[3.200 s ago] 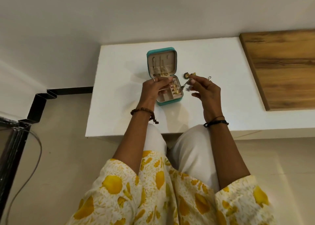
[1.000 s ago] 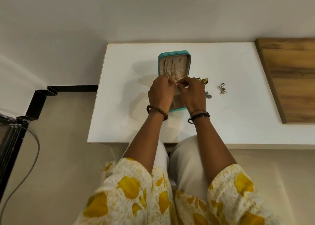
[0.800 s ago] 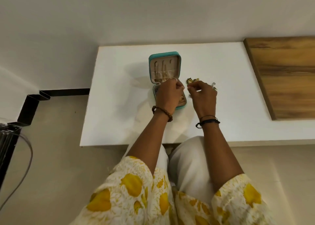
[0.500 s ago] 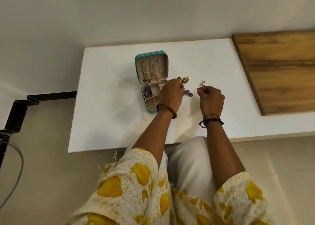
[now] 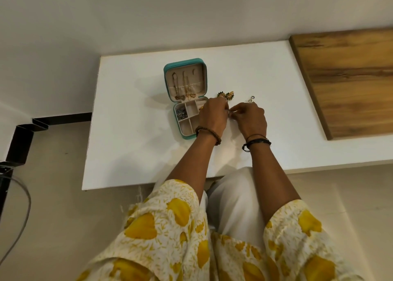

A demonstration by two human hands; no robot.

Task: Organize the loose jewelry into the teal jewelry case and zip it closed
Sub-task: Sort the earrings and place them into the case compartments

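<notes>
The teal jewelry case (image 5: 169,82) lies open on the white table (image 5: 131,131). Its lid stands up with several chains (image 5: 184,87) hanging in it. The divided tray holds silver pieces (image 5: 181,114) in its left compartment. My left hand (image 5: 212,116) covers the tray's right edge. My right hand (image 5: 252,120) is just to its right. Both sets of fingertips pinch a small silver piece (image 5: 229,114) between them, mostly hidden. A gold and green earring (image 5: 225,94) and a silver earring (image 5: 252,98) lie loose just beyond the hands.
A wooden board (image 5: 348,78) covers the table's right end. A wall runs along the table's far edge. A black metal frame (image 5: 23,134) and a grey cable (image 5: 20,217) are on the floor at the left. My knees sit under the near edge.
Both hands left the case tray and moved to the right of it. Their fingertips have come together on the small silver piece that lay on the table.
</notes>
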